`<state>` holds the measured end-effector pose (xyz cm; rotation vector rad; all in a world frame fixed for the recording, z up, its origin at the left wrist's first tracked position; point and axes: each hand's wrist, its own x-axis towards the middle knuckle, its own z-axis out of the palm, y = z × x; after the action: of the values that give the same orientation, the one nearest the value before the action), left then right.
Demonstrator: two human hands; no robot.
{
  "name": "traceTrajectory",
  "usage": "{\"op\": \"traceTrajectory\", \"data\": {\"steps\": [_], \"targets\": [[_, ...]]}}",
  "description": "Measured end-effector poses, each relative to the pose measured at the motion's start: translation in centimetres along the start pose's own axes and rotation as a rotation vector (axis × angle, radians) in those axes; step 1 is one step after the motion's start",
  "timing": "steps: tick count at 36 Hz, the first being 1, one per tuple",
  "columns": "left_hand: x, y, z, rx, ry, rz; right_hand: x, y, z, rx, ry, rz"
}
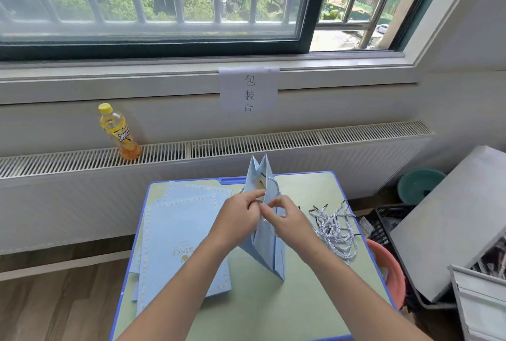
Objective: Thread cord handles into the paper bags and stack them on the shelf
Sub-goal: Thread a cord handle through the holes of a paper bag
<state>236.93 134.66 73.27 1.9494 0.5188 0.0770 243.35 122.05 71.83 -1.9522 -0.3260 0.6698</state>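
Observation:
A light blue paper bag [267, 247] stands upright and half folded in the middle of the small green table [273, 308]. A white-and-grey cord loops near its top edge. My left hand [238, 220] pinches the bag's upper edge from the left. My right hand [284, 217] pinches the cord against the bag from the right. Both sets of fingertips meet at the bag's mouth. A stack of flat blue bags [180, 239] lies on the table's left side. A loose pile of cord handles [335, 227] lies on the right side.
A yellow drink bottle [117, 132] stands on the radiator cover [301, 141] under the window. A paper sign [248, 90] hangs from the sill. To the right are a pink basin [391, 266], a black crate [386, 220], a teal bucket [419, 184] and a grey board [449, 220].

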Motion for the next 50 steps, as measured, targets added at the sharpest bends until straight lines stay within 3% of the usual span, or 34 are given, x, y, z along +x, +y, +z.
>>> {"op": "traceTrajectory", "data": {"steps": [9,16,23,27,31,38,40,42,46,50], "targets": [[-0.7,0.3,1.8,0.012,0.228,0.343,-0.3,-0.8,-2.9,-0.109,0.191,-0.077],[-0.1,-0.6,2.3,-0.09,0.091,0.102,-0.9,0.0,-4.0,-0.297,0.193,-0.252],[-0.5,-0.3,3.6,-0.177,-0.043,0.079,-0.5,-0.1,-5.4,-0.345,0.314,-0.336],[-0.5,-0.7,4.1,-0.068,-0.072,0.181,-0.4,0.2,-5.6,-0.345,0.347,-0.335],[-0.2,-1.8,3.8,0.026,-0.029,0.174,-0.5,0.6,-5.9,-0.346,0.381,-0.353],[0.6,-3.3,3.5,0.591,-0.082,0.191,-0.5,0.6,-6.7,-0.352,0.385,-0.361],[0.9,-3.4,3.4,0.544,-0.094,0.183,-0.6,0.5,-6.7,-0.359,0.378,-0.383],[1.1,-3.0,3.4,0.345,-0.049,0.187,-0.7,0.4,-6.7,-0.365,0.37,-0.402],[2.4,-0.9,2.6,0.005,0.249,0.142,-0.9,0.4,-6.7,-0.363,0.33,-0.437],[4.4,0.1,2.5,0.028,0.083,0.053,-1.0,0.6,-6.7,-0.373,0.313,-0.449]]}}
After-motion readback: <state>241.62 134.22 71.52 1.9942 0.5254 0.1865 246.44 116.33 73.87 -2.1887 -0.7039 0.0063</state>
